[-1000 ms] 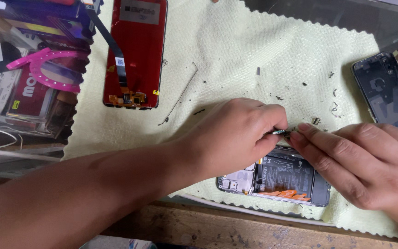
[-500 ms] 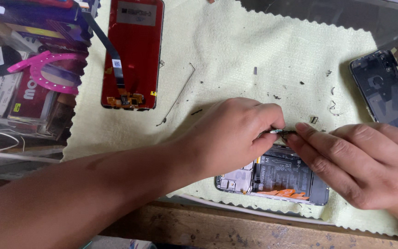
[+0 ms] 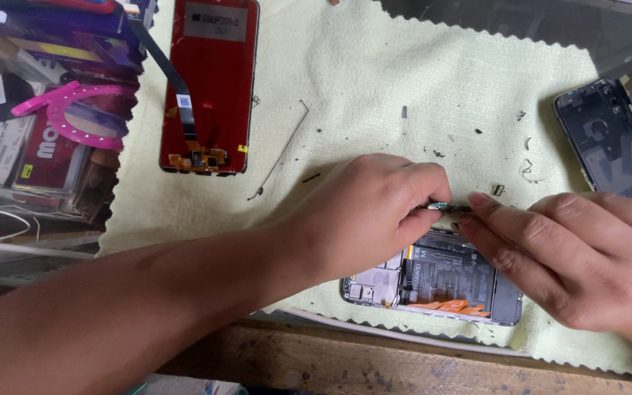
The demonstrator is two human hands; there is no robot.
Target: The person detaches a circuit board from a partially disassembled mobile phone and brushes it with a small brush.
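An opened phone body [image 3: 440, 281] with its battery and orange strip showing lies on a pale yellow cloth [image 3: 374, 88] near the front edge. My left hand [image 3: 363, 216] rests over its upper left part and pinches a small metal part [image 3: 444, 208] at the phone's top edge. My right hand [image 3: 572, 256] comes in from the right, fingertips touching the same small part. Whether the part is loose or fixed to the phone is hidden by my fingers.
A red phone screen panel [image 3: 210, 80] with a black flex cable lies at the back left. A dark phone frame [image 3: 612, 139] sits at the right edge. A thin wire [image 3: 279, 153] and tiny screws lie on the cloth. Packaged goods and a pink ring [image 3: 74, 113] show under glass at left.
Both hands have stayed at the phone's top edge with only slight shifts; my right fingertips have closed in a little toward the left hand.
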